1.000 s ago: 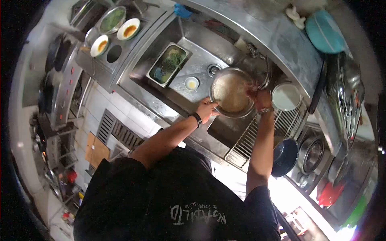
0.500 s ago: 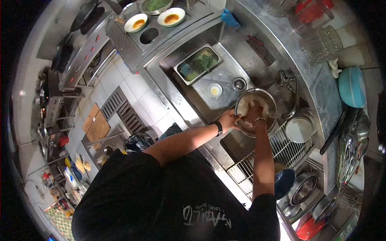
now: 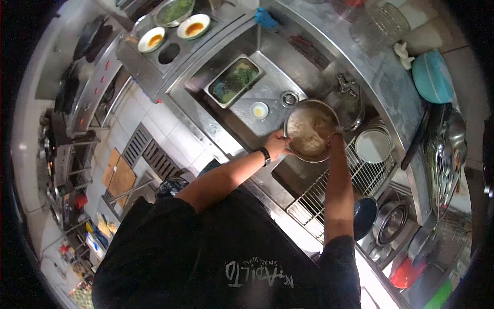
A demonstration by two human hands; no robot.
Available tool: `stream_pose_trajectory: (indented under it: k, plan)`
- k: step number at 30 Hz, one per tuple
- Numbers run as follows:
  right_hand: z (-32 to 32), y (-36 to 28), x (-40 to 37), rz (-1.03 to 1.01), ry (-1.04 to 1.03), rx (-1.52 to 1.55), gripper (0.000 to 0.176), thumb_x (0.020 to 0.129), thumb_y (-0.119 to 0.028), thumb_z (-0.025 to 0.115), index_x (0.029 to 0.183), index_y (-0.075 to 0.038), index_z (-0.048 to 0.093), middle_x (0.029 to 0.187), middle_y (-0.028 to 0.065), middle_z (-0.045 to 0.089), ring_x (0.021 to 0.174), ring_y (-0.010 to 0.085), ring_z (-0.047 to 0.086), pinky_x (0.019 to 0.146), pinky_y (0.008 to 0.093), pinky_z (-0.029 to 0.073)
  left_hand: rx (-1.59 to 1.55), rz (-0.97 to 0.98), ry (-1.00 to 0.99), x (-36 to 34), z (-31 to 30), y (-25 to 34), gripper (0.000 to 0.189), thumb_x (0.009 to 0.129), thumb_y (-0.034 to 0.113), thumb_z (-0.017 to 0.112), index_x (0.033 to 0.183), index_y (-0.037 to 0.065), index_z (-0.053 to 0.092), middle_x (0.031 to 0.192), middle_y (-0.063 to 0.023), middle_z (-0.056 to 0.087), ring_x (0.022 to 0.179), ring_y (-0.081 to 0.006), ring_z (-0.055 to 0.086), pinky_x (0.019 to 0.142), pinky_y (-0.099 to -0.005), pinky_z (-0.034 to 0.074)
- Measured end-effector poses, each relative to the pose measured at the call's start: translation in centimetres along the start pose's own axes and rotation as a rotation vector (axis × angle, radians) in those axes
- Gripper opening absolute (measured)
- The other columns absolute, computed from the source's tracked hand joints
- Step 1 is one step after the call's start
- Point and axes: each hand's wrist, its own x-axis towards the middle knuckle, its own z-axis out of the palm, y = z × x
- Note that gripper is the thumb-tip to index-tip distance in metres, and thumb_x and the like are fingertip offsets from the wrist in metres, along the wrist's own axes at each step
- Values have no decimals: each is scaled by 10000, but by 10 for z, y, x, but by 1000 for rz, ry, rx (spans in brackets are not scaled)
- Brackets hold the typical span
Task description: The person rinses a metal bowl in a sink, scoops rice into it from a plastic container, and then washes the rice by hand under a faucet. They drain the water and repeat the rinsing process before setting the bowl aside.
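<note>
A round metal bowl [image 3: 289,123] holds cloudy whitish water with a pale, settled mass that looks like rice [image 3: 309,141]. It sits over the near right part of the sink [image 3: 247,121]. My left hand [image 3: 278,144] is closed on the bowl's left rim, thumb towards the top. At the right rim is my right hand [image 3: 335,140], foreshortened beneath the wrist. Its fingers are hidden, so their grip does not show.
In the sink lie a rectangular pan [image 3: 210,91] of greens in liquid and a small white bowl [image 3: 260,110]. A faucet [image 3: 350,87] stands behind the metal bowl. Right are stacked plates [image 3: 373,146] on a wire rack [image 3: 329,190]. Two sauced dishes [image 3: 194,27] [image 3: 151,40] stand upper left.
My right hand has come out of the bowl's contents to its right rim. My left hand keeps its place on the rim. The whole view has shifted slightly.
</note>
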Motion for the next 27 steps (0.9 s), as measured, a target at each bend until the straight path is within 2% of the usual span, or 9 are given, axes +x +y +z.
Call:
stream_pose_trajectory:
  k: [5,7,9,11,13,16,20,22,27]
  plan:
    - [32,9,-4,-18,69,461,630,712,-358,688,1269,-143,487,1315,165,447,1229,335,405,1010,422,360,113,-5,22,-10,14,6,188,923,116,504,1089,37,543,1033,-104,602,915,-234,629,719,-428,585]
    - [45,7,-1,-55,125,576,624,719,-366,679,1271,-146,487,1318,164,446,1234,332,401,1013,422,355,146,-1,16,-11,16,9,187,922,116,505,1086,35,542,1028,-105,601,916,-235,630,715,-431,586]
    - [56,5,5,-106,192,606,619,726,-374,670,1273,-148,487,1320,162,445,1238,329,398,1015,421,350,44,-55,46,-11,14,23,182,917,119,516,1077,34,539,1010,-107,609,889,-237,641,708,-435,587]
    - [69,13,20,-165,263,490,614,733,-382,661,1275,-151,488,1323,160,444,1243,326,395,1018,421,345,19,-53,9,-8,9,23,186,915,123,522,1078,35,538,1008,-110,614,879,-242,645,711,-435,586]
    - [80,28,40,-260,334,218,608,740,-390,652,1276,-154,488,1326,159,443,1247,323,391,1021,421,341,2,-30,-63,-11,11,27,200,915,134,527,1089,35,535,1016,-121,624,859,-251,651,723,-439,582]
    - [72,33,36,-353,362,-52,601,751,-402,638,1279,-158,488,1331,156,441,1254,319,386,1025,420,333,93,-57,-11,1,2,21,230,917,164,530,1105,31,530,1039,-127,621,868,-252,649,726,-439,579]
    - [24,-7,-20,-355,359,-195,592,765,-418,619,1283,-163,488,1337,153,439,1262,313,379,1031,419,324,76,-65,-105,14,-13,34,269,912,190,543,1112,12,516,1042,-140,616,869,-257,645,711,-446,580]
    - [6,-36,-34,-378,372,-277,588,772,-426,610,1285,-166,488,1340,151,438,1267,310,376,1034,419,319,216,-119,-91,15,-10,50,310,906,205,553,1129,-3,495,1053,-153,600,875,-270,638,696,-455,581]
    - [15,-89,-16,-432,288,-715,578,790,-446,587,1289,-172,489,1347,147,435,1278,303,368,1041,418,307,298,-187,-118,29,-9,67,320,910,184,541,1150,-17,475,1072,-154,571,889,-289,628,693,-472,580]
